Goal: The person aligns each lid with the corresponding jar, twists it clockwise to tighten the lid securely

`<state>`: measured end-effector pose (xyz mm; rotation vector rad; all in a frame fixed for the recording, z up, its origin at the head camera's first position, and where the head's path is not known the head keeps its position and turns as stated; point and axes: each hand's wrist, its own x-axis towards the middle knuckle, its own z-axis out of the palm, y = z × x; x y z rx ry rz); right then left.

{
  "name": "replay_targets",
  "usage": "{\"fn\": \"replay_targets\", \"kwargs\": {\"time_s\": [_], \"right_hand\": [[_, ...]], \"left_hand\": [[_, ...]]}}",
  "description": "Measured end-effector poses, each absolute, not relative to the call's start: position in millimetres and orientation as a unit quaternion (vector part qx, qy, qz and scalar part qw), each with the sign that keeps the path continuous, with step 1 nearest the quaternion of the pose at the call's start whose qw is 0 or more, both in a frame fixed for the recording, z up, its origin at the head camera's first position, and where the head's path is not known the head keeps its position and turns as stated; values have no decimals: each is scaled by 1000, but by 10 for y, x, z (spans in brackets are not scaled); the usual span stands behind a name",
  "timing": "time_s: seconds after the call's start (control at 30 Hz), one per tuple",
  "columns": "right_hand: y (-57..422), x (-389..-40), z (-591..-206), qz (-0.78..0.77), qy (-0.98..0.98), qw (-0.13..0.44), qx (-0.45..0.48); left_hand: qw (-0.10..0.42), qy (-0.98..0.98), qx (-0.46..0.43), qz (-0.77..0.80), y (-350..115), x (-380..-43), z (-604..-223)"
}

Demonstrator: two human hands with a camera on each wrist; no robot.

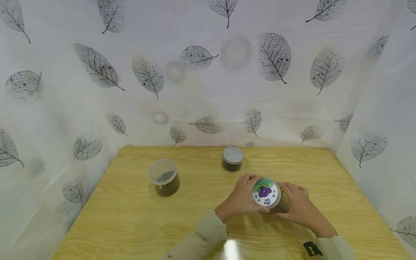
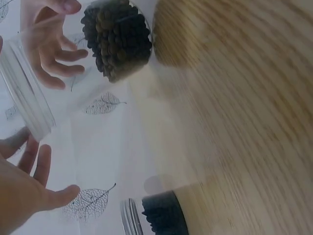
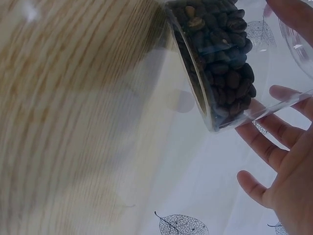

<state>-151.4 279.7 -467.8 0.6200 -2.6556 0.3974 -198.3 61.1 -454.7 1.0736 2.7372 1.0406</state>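
A clear jar [image 2: 117, 41] partly filled with dark beans stands upright on the wooden table, right of centre. Its lid [image 1: 265, 192] carries a round white and green label with a purple flower. My left hand [image 1: 244, 195] grips the lid from the left, fingers at the far side and thumb at the near side. From the right, my right hand [image 1: 300, 206] holds the jar's clear body, fingers spread around it. In the right wrist view the beans [image 3: 220, 63] show through the wall, beside the right fingers [image 3: 266, 147].
Behind the jar stands a small jar [image 1: 232, 159] with a silvery lid and dark contents. At the left of the table [image 1: 130, 202] is a clear tub [image 1: 167, 178] with dark contents. A leaf-patterned white curtain [image 1: 208, 90] encloses the back and sides.
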Motion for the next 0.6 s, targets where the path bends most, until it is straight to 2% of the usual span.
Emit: {"fn": "replay_targets", "kwargs": {"time_s": [0.37,0.47,0.6], "right_hand": [[2792,-1526,-4672,142,-945,192,226],[2795,-1529,-4693,141,-946,189,221],[2793,-1527,-4716,140,-948,191,215]], "left_hand": [[-3,863,395,314,560,-2046,-4525],[-22,873,369,317,587,-1984,-4553],[-58,907,281,307,657,-1844,-4550]]}}
